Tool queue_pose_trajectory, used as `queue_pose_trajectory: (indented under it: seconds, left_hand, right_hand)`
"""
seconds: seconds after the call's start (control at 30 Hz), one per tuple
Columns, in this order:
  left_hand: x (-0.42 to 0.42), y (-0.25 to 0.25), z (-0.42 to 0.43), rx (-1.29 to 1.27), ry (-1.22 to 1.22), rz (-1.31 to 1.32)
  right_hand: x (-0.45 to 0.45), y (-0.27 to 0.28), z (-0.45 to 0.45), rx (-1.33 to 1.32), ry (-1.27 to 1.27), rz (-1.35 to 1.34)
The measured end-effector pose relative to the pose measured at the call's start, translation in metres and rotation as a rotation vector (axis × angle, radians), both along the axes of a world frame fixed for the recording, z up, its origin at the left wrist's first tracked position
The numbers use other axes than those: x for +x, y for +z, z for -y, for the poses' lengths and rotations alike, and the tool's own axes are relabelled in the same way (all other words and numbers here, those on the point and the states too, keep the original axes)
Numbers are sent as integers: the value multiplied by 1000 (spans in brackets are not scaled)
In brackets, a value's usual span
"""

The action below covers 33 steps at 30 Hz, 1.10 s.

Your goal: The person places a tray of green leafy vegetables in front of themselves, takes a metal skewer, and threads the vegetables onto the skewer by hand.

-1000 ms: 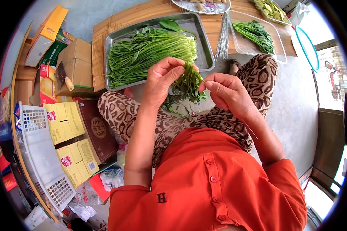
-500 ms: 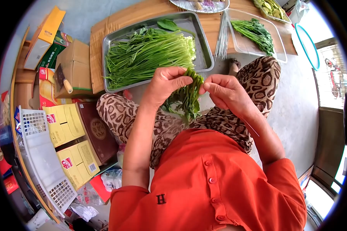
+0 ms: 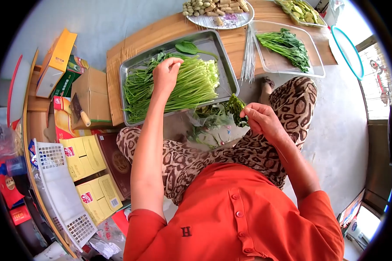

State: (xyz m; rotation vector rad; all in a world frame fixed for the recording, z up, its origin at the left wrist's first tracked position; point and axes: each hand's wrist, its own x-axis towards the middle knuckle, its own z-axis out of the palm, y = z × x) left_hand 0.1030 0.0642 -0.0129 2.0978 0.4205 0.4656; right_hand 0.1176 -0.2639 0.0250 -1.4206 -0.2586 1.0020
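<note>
My left hand (image 3: pixel 165 75) is above the metal tray (image 3: pixel 229 65), its thumb and fingers pinched together over the green stalks (image 3: pixel 189 80). Whether a stalk is between its fingertips, I cannot make out. The stalks lie side by side with pale cut ends to the right, and one broad leaf (image 3: pixel 186 47) rests behind them. In my right hand (image 3: pixel 262 118), beyond the tray's near right corner, is a thin skewer, partly visible along my forearm. A folded bunch of leafy greens (image 3: pixel 236 109) sits at its tip.
A clear plastic tray (image 3: pixel 319 69) holds skewered greens (image 3: pixel 287 45). Beside it lie loose skewers (image 3: pixel 248 56). A plate (image 3: pixel 231 22) of food pieces stands behind. Between my knees is a plastic bag (image 3: pixel 207 124) with leaves. At left, a cleaver (image 3: pixel 79 111) leans by cardboard boxes (image 3: pixel 91 93).
My left hand has left the bunch of greens and moved up and left over the tray. My right hand has shifted slightly right and down, keeping the skewered greens. The view has tilted up a little.
</note>
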Motion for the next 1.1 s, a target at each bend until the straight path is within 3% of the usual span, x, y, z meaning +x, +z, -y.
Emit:
queue_pose_trajectory:
  seconds: [0.07,0.2,0.37,0.47,0.63,0.7,0.87,0.93,1.1]
  left_hand:
    - [24,-11,-8,251,-53,4]
    - [57,-22,-14,427,-146,-122]
    - [52,-2,-15,144,-274,-162]
    - [37,-4,-15,258,-386,-174]
    - [28,-11,-14,214,-299,-154]
    - [24,-12,-20,-9,-256,-105]
    - [4,5,-32,-143,-329,-109]
    - [1,0,-39,-229,-259,19]
    - [14,-12,-65,38,-58,-46]
  right_hand:
    - [3,-2,1,5,-21,-3]
    - [6,-2,2,17,-23,-5]
    - [7,-6,7,32,-57,-29]
    - [8,-8,7,40,-52,-29]
    - [9,-7,3,53,-26,-10]
    - [9,-6,3,33,-37,-6]
    - [6,-7,2,5,-48,-22]
    - [7,-8,-1,9,-34,-18]
    - [8,-11,-6,-6,-13,11]
